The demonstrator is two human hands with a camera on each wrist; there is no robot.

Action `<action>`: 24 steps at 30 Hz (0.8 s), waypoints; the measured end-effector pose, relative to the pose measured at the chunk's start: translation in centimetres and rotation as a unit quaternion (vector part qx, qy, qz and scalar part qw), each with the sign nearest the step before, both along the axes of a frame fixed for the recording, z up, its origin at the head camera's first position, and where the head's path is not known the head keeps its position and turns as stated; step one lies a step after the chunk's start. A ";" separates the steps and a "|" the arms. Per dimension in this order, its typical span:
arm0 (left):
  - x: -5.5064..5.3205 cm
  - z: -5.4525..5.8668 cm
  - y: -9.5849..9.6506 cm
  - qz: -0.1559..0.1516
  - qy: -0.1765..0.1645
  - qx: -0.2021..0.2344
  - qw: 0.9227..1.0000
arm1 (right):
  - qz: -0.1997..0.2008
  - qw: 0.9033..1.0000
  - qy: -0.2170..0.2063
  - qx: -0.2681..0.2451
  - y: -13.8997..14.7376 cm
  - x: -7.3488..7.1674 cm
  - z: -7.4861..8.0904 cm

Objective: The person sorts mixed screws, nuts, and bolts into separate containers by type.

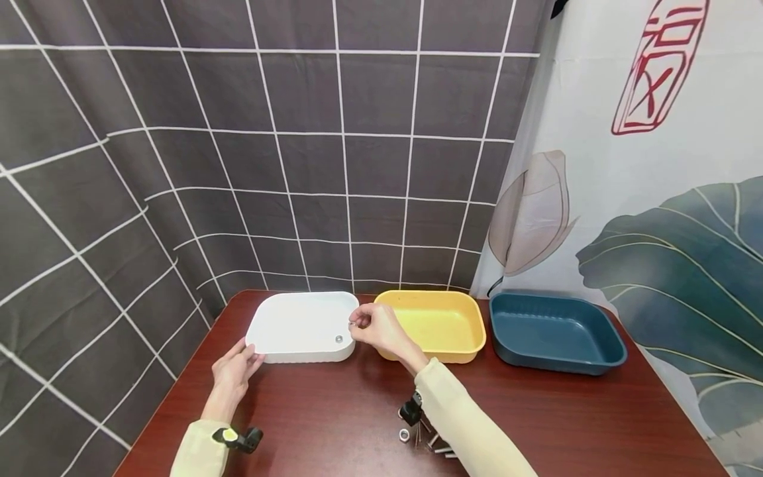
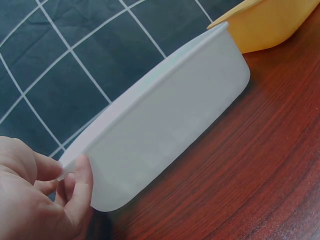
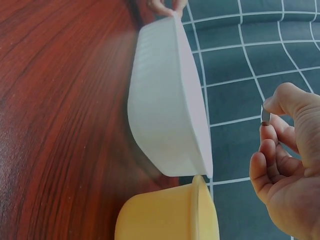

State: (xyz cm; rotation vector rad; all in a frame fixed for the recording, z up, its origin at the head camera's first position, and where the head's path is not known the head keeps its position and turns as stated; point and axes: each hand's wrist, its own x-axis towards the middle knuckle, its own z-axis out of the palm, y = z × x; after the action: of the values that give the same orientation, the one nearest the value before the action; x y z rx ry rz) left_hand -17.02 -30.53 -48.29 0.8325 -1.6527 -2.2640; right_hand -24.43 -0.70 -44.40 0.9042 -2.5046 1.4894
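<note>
The white tray stands at the back left of the table with one metal nut inside, near its right end. My left hand grips the tray's front left corner between thumb and fingers; the left wrist view shows the hand at the rim. Above the right end of the tray, my right hand pinches a small metal nut between thumb and fingertip. The fingers hide most of that nut.
To the right stand a yellow tray and a dark blue tray. Another nut and several screws lie near the table's front, partly behind the right sleeve. A gridded curtain hangs behind.
</note>
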 end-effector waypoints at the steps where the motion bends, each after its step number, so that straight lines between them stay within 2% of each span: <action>1: 0.0 0.0 0.0 0.001 0.001 -0.001 1.000 | -0.002 1.000 0.000 0.000 -0.1 -0.1 -0.1; 14: 0.1 0.2 0.1 -0.013 0.006 -0.005 1.000 | -0.026 0.999 -0.030 -0.022 -1.7 -0.6 -0.7; 24: 0.1 0.2 -0.1 -0.017 -0.003 -0.002 1.000 | -0.043 0.999 -0.010 0.030 -2.5 -1.2 -1.0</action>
State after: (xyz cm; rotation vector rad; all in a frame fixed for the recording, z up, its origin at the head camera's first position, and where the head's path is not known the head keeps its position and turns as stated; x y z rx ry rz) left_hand -16.87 -30.65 -48.12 0.8180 -1.6853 -2.2819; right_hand -25.61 -3.18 -45.42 0.7829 -2.5802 1.4114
